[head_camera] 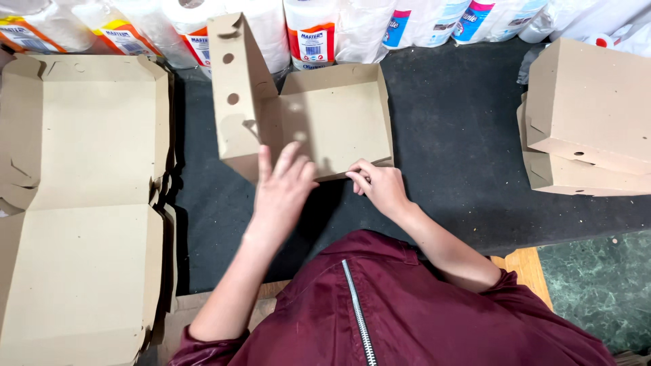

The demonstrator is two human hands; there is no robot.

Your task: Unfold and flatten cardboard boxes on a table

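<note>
My left hand (281, 190) lies flat, fingers spread, on the box (332, 118); my right hand (380, 186) pinches its front edge.

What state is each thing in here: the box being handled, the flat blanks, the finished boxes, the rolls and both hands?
Cardboard box: partly folded, left wall with round holes raised, top open.
Flat blanks: unfolded, stacked at left.
Finished boxes: closed, two stacked at right.
Paper rolls: wrapped, lined along the back.
Left hand: open, fingers spread on the box's near edge.
Right hand: pinching the near edge.
</note>
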